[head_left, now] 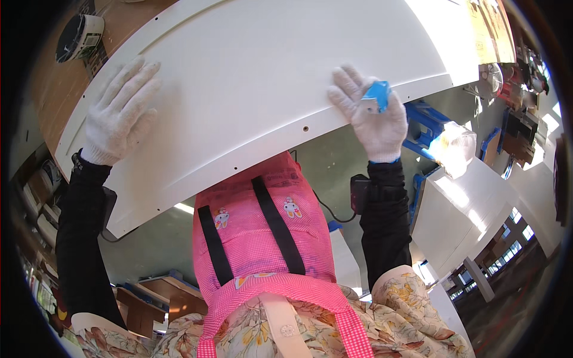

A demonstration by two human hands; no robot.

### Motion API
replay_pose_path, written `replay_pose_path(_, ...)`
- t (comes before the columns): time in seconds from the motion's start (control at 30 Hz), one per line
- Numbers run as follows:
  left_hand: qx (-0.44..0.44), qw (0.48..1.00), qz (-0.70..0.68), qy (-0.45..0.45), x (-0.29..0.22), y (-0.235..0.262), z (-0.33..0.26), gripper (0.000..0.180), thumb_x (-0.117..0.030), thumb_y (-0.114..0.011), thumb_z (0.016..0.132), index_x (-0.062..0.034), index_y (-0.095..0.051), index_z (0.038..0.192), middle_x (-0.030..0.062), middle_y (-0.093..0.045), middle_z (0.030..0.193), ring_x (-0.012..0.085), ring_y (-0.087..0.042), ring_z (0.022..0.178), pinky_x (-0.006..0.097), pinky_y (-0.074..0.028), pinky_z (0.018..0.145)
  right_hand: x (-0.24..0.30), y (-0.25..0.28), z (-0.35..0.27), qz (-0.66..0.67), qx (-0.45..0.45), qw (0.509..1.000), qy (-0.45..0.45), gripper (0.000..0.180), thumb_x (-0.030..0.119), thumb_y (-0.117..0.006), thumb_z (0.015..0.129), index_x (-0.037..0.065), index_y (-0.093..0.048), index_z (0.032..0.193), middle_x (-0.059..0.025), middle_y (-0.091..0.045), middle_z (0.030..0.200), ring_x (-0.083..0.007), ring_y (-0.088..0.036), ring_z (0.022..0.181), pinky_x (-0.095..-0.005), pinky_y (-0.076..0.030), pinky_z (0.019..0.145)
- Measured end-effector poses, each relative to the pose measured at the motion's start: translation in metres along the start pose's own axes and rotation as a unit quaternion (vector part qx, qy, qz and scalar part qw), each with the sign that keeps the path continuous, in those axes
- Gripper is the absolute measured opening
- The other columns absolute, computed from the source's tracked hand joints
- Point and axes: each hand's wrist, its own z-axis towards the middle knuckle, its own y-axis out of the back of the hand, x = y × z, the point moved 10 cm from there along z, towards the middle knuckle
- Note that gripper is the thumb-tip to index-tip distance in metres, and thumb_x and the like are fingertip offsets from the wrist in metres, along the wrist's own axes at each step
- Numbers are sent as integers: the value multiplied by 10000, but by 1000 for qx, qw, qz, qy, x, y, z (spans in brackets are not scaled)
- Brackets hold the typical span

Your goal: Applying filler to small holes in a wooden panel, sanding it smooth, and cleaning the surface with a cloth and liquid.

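Note:
A large white panel (239,83) with small holes along its near edge lies in front of me. My left hand (121,113), in a white knitted glove, rests on the panel's left part with its fingers stretched out and nothing in them. At the panel's near right edge, my right hand (382,128), gloved alike, holds a small blue object (377,94) with a pale part below it. Its exact kind cannot be made out. Some fingers of that hand reach over the white surface.
A white tub with a dark top (80,37) stands on brown cardboard (57,98) at the far left. More cardboard (492,30) lies at the far right. Right of the panel are a blue stand (425,122), a plastic-wrapped bundle (455,148) and a white board (453,215).

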Motion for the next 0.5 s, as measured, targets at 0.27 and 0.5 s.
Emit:
replay_pose_path(0.27, 44, 997, -67, -21, 25, -33, 20, 686, -288, -627, 830, -44, -507, 1460, 207, -438, 1566, 412, -380, 1470, 531, -297, 1218, 125, -13, -21, -383, -236, 865, 222, 315, 87, -639, 977, -1, -602, 1277, -138, -642, 1204, -224, -638, 1059, -368, -519, 968)
replay_pose_path(0.5, 73, 994, -77, -19, 36, -43, 11, 625, -292, -562, 885, -16, -516, 1443, 236, -443, 1554, 449, -376, 1463, 545, -298, 1204, 62, -56, -26, -713, -243, 600, 270, 417, 14, -780, 805, 30, -672, 1208, -95, -638, 1083, -211, -631, 909, -336, -522, 837)
